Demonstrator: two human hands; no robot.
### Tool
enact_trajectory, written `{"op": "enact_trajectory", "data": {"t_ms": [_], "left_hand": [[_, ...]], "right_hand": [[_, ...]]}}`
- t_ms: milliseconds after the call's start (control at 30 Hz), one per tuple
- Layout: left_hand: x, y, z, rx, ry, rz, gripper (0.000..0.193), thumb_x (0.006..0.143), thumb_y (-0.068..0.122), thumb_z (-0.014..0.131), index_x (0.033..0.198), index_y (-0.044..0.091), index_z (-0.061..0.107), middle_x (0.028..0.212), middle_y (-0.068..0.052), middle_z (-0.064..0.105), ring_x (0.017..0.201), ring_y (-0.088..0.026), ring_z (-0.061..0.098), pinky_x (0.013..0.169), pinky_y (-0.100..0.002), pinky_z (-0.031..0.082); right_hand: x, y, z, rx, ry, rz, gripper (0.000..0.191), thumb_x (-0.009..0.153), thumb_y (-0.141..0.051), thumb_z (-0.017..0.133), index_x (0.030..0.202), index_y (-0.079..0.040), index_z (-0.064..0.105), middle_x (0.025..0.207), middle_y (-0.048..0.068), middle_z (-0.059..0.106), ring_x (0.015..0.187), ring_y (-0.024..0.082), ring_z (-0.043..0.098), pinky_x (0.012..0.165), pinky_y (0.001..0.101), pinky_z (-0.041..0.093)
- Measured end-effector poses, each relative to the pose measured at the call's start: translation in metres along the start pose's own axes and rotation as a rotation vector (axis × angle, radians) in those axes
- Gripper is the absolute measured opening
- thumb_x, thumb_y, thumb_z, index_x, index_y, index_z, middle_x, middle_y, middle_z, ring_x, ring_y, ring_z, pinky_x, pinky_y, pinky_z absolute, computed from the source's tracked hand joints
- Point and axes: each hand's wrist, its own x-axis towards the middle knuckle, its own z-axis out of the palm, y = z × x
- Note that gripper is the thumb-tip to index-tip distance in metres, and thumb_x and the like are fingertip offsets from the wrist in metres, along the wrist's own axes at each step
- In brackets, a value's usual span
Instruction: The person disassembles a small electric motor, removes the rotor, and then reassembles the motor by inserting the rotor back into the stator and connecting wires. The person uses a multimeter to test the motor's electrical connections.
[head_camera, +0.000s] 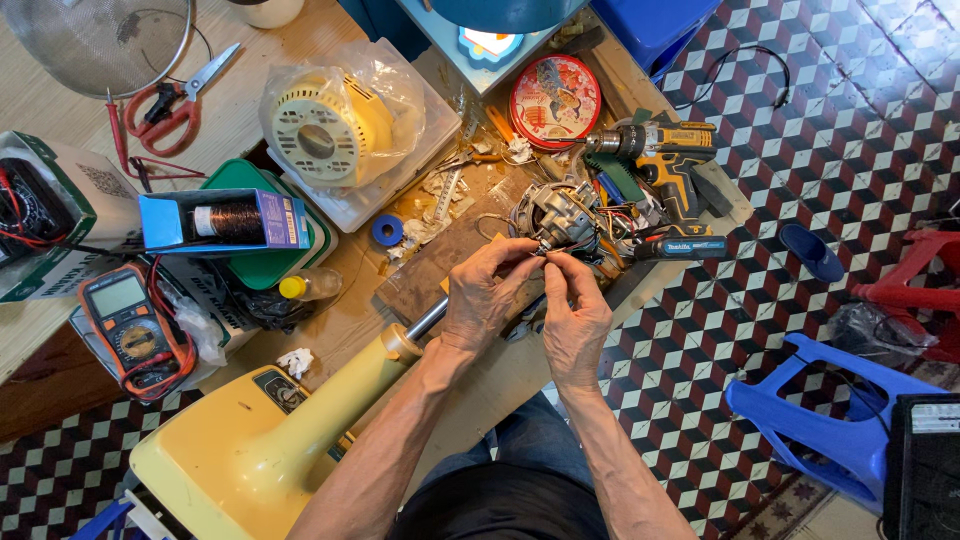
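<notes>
Both my hands meet at the fan motor, which sits on a dark board near the right edge of the workbench. My left hand has its fingertips pressed together, pinching what looks like a thin wire lead at the near side of the motor. My right hand pinches the same spot from the other side, thumb and forefinger closed on the wire end; the lead itself is too fine to make out clearly.

To do this well, I judge that I should keep both wrists low and steady over the board, hold the lead close to its end so it cannot spring away, and work without tugging on the motor windings.

Just beyond the motor lies a yellow and black cordless drill, with a teal battery tool touching the motor's right side. A round red tin sits toward the far edge. Left of the board, a small blue tape roll lies on the bench, and farther left a blue box holds a copper wire spool. An orange multimeter rests at the near left corner, red scissors at the far left. The yellow fan stand slants below my left forearm.
</notes>
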Motion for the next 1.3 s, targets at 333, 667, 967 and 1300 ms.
{"op": "enact_trajectory", "data": {"t_ms": [333, 667, 967, 1300], "left_hand": [[0.021, -0.011, -0.019, 0.158, -0.169, 0.164, 0.023, 0.086, 0.015, 0.083, 0.106, 0.007, 0.074, 0.095, -0.007, 0.074, 0.083, -0.016, 0.073, 0.074, -0.029, 0.062], [0.036, -0.007, -0.031, 0.303, -0.274, 0.391, 0.021, 0.086, 0.018, 0.082, 0.102, 0.008, 0.072, 0.095, -0.005, 0.074, 0.088, -0.021, 0.070, 0.079, -0.033, 0.058], [0.036, -0.012, -0.028, 0.294, -0.254, 0.388, 0.019, 0.085, 0.018, 0.083, 0.100, 0.008, 0.074, 0.093, -0.004, 0.074, 0.084, -0.018, 0.070, 0.077, -0.031, 0.058], [0.042, -0.015, -0.030, 0.281, -0.275, 0.380, 0.018, 0.084, 0.019, 0.083, 0.094, 0.009, 0.073, 0.086, -0.004, 0.072, 0.080, -0.019, 0.068, 0.073, -0.032, 0.056]], "right_hand": [[0.006, -0.005, -0.013, -0.136, -0.071, 0.073, 0.021, 0.104, -0.017, 0.063, 0.119, -0.006, 0.073, 0.092, 0.005, 0.071, 0.074, 0.009, 0.057, 0.063, 0.0236, 0.046], [0.007, -0.007, -0.012, -0.178, -0.081, -0.079, 0.020, 0.102, -0.016, 0.065, 0.117, -0.005, 0.071, 0.100, 0.004, 0.074, 0.088, 0.009, 0.067, 0.076, 0.0244, 0.055], [0.007, -0.005, -0.012, -0.186, -0.064, -0.112, 0.019, 0.102, -0.015, 0.065, 0.117, -0.004, 0.071, 0.099, 0.004, 0.074, 0.089, 0.009, 0.066, 0.078, 0.0244, 0.055], [0.011, -0.009, -0.015, -0.218, -0.082, -0.088, 0.019, 0.102, -0.015, 0.065, 0.116, -0.005, 0.072, 0.097, 0.003, 0.074, 0.083, 0.007, 0.064, 0.071, 0.0230, 0.052]]}}
